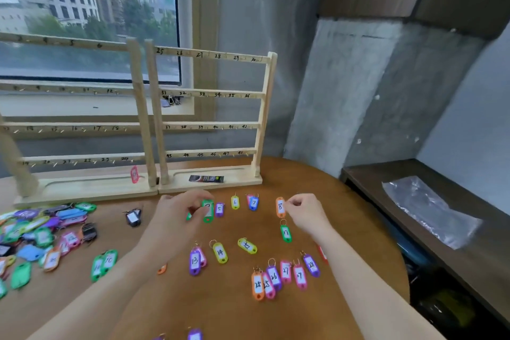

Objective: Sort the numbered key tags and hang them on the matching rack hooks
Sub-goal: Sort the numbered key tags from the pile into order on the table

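Nearest the lens, a purple tag point(195, 335) peeks over the bottom edge, and both forearms reach up the round table point(358, 201). Far left, the unsorted pile point(41, 232) sprawls, many colours overlapping, numbers mostly unreadable from here. Beside it lie two green tags point(103, 263) and a black fob point(133, 217).

Centre now: the left hand point(179, 211) curls its fingers and thumb round a green tag point(207, 210); the number is probably a 3 or 4, too blurred to call. Just right of it runs a neat line: the purple 5 point(219, 209), the yellow 6 point(235, 202), the blue 7 point(254, 203). Then the right hand point(303, 211), fingertips pinched together at the ring end of the orange 8 point(280, 207), with the green 17 point(286, 233) just below. Lower down, 13, 14, 15 and a cluster from 25 to 28 are laid out.

Behind stand two wooden racks point(209, 124), their hooks nearly all bare; one red tag point(134, 174) hangs low on the left one, and a dark bunch hangs near 31.

I judge this as sorting under way, hanging barely begun. These tags look light, stiff, slick plastic with thin wire rings, so they should slide easily on the wood. Best held flat by the body edges for placing, and by the body just under the ring for hooking.
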Motion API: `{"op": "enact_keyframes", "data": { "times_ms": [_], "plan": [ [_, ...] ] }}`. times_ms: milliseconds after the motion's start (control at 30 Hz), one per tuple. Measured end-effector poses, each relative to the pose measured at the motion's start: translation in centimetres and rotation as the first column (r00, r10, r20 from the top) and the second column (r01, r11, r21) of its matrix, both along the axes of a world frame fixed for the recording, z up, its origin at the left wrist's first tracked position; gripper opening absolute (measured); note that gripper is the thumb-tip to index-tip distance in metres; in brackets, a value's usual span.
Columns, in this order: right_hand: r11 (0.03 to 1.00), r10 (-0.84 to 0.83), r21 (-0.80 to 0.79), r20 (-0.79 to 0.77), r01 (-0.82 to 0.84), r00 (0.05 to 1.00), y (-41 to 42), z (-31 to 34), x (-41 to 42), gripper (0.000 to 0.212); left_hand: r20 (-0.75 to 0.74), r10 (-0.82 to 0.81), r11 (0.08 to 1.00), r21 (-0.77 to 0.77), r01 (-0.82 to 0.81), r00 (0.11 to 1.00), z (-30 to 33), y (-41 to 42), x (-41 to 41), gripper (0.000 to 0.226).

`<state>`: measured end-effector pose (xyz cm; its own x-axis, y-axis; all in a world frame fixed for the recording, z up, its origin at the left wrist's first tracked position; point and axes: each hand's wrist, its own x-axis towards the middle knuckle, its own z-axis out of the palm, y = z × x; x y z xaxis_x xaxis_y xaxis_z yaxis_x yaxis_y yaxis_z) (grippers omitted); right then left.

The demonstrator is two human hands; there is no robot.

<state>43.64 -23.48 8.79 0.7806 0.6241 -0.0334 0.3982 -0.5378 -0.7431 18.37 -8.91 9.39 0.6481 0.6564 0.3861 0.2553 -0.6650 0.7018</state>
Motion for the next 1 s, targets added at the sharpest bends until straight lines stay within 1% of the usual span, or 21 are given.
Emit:
{"op": "enact_keyframes", "data": {
  "times_ms": [67, 133, 267, 333, 433, 533, 633, 700, 733, 800, 867, 900, 1000],
  "plan": [
    [0.999, -0.006, -0.035, -0.017, 0.006, 1.0, 1.4, -0.8, 1.2, 0.022, -0.031, -0.008, 0.999, -0.036, 0.007, 0.999, -0.2, 0.5, 1.9, 0.027],
    [0.998, 0.004, -0.056, -0.027, -0.006, 1.0, 2.8, -1.6, 2.2, 0.021, -0.064, -0.015, 0.997, -0.074, 0.01, 0.998, -0.2, 1.0, 3.5, 0.026],
    [0.994, 0.011, -0.106, 0.028, -0.008, 1.0, 5.3, -2.6, 4.3, 0.02, -0.092, -0.045, 0.995, -0.094, 0.036, 0.995, -0.4, 2.0, 6.1, 0.019],
    [0.989, 0.017, -0.15, 0.053, -0.009, 0.998, 6.2, -3.0, 5.1, 0.02, -0.101, -0.056, 0.99, -0.136, 0.042, 0.993, -0.4, 2.5, 7.2, 0.016],
    [0.974, 0.046, -0.225, 0.092, -0.024, 0.995, 7.2, -3.8, 5.7, 0.017, -0.137, -0.077, 0.982, -0.18, 0.052, 0.987, -0.7, 3.1, 9.0, 0.017],
    [0.95, 0.094, -0.31, 0.185, -0.032, 0.978, 7.4, -4.1, 5.8, 0.018, -0.208, -0.106, 0.988, -0.132, 0.08, 0.972, -1.0, 3.5, 10.8, 0.02],
    [0.94, 0.131, -0.341, 0.317, -0.016, 0.939, 7.2, -3.8, 6.0, 0.017, -0.245, -0.146, 0.985, -0.131, 0.117, 0.958, -1.4, 3.8, 12.5, 0.021],
    [0.949, 0.122, -0.316, 0.346, -0.007, 0.93, 6.8, -3.5, 6.2, 0.019, -0.253, -0.169, 0.98, -0.147, 0.135, 0.953, -1.8, 3.9, 13.8, 0.02],
    [0.96, 0.097, -0.28, 0.342, 0.002, 0.935, 6.3, -3.2, 6.5, 0.021, -0.259, -0.181, 0.977, -0.157, 0.143, 0.949, -1.9, 3.9, 14.4, 0.017],
    [0.989, 0.017, -0.146, 0.325, 0.033, 0.946, 4.8, -2.6, 7.0, 0.027, -0.258, -0.202, 0.971, -0.178, 0.159, 0.945, -2.3, 3.9, 15.8, 0.014],
    [0.997, -0.076, 0.007, 0.298, 0.078, 0.952, 2.8, -2.1, 7.7, 0.03, -0.242, -0.222, 0.963, -0.204, 0.174, 0.945, -2.6, 3.7, 17.1, 0.02],
    [0.993, -0.118, 0.059, 0.29, 0.105, 0.95, 1.7, -1.9, 8.0, 0.03, -0.237, -0.234, 0.96, -0.208, 0.186, 0.943, -2.8, 3.5, 17.8, 0.023],
    [0.981, -0.186, 0.108, 0.292, 0.161, 0.938, -1.0, -2.1, 8.7, 0.028, -0.225, -0.277, 0.95, -0.212, 0.23, 0.934, -3.1, 3.2, 19.7, 0.023]
  ]
}}
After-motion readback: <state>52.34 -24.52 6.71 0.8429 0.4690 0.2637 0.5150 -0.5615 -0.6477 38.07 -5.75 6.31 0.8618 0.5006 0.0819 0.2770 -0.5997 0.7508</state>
